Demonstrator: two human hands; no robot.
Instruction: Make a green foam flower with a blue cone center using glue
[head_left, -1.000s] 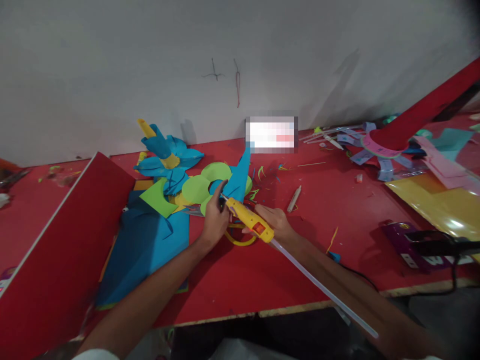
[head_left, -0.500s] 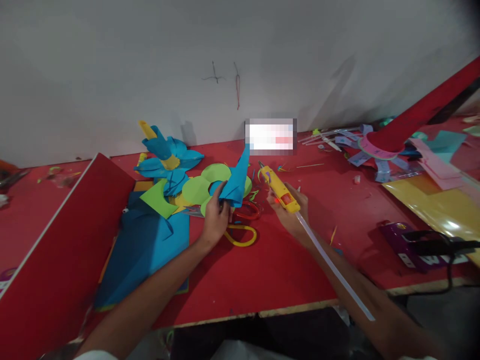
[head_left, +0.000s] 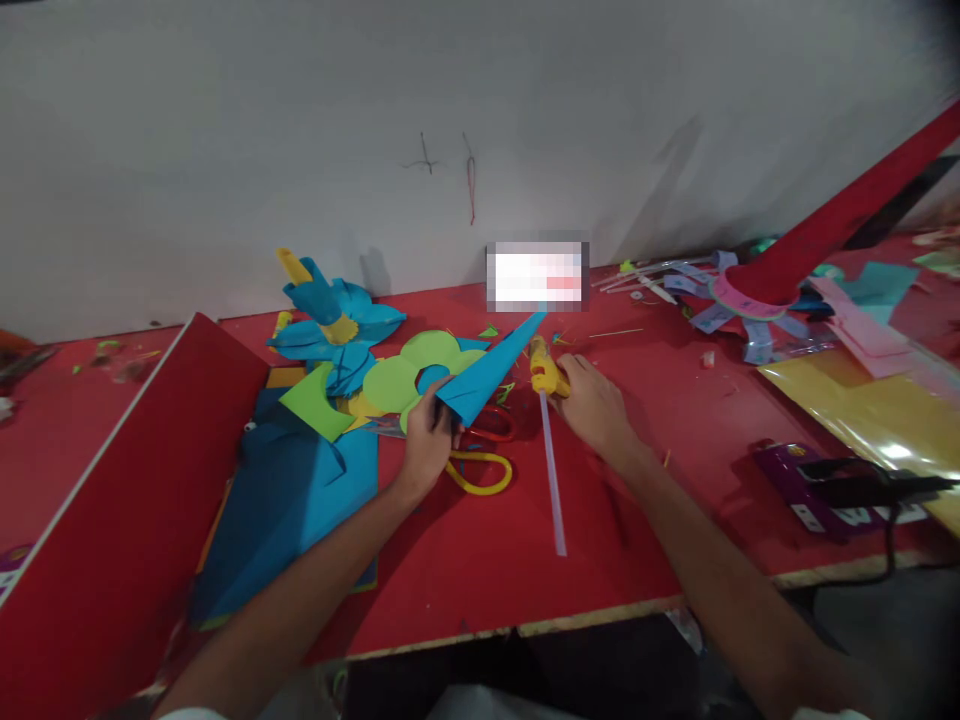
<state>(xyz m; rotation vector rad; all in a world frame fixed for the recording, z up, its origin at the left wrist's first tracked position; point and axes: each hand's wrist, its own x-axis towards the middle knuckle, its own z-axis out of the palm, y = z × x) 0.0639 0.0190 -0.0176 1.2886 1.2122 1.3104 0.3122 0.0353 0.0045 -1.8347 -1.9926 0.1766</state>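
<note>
My left hand (head_left: 430, 440) is closed around the wide end of a blue paper cone (head_left: 487, 378), whose tip points up and to the right. In my right hand (head_left: 596, 405) is a yellow glue gun (head_left: 547, 375), with a long clear glue stick (head_left: 553, 480) trailing from its back toward me. The gun's nozzle is near the cone but apart from it. Scissors with one yellow handle loop (head_left: 484, 474) and one red loop lie below the cone. Behind my left hand are green paper petals (head_left: 391, 384) around a blue centre.
A blue paper flower (head_left: 322, 315) with a yellow centre stands at the back left. A red board (head_left: 124, 500) rises at the left, beside blue sheets (head_left: 285, 540). At right lie a purple box (head_left: 802, 490), gold sheets (head_left: 855, 400) and a red cone (head_left: 832, 230) with a pink base.
The blue cone has tilted from nearly upright toward the right. My right hand has turned the glue gun, so the glue stick now hangs more straight toward me.
</note>
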